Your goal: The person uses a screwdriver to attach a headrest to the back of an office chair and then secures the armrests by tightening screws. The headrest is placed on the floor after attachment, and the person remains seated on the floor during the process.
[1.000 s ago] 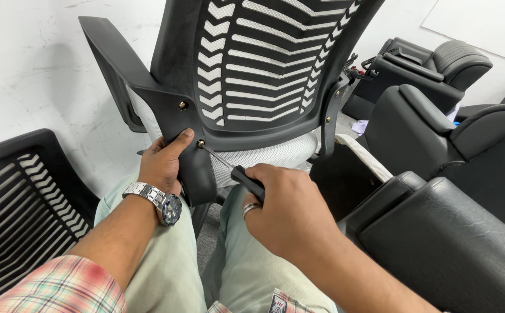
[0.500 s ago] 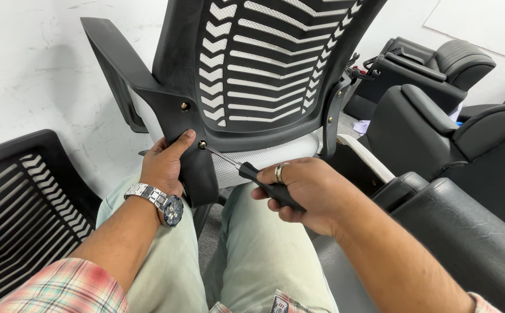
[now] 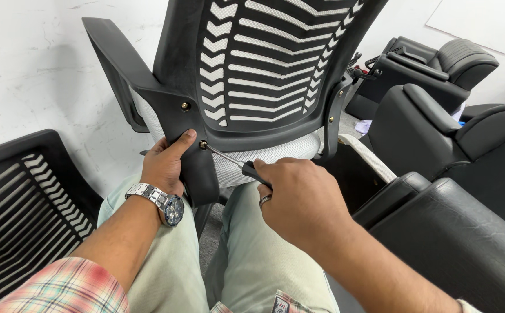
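Head view looks down on a black office chair (image 3: 264,69), its ribbed plastic back slatted over pale mesh. Left hand (image 3: 168,162) grips the smooth armrest bracket (image 3: 191,156), thumb pressed beside the lower brass screw (image 3: 202,144). Right hand (image 3: 299,197) is clenched around the dark handle of a screwdriver (image 3: 238,165), whose thin steel shaft slants up with its tip in that screw. Glossy black leather chairs (image 3: 467,214) crowd the right, before a scuffed white wall (image 3: 38,69).
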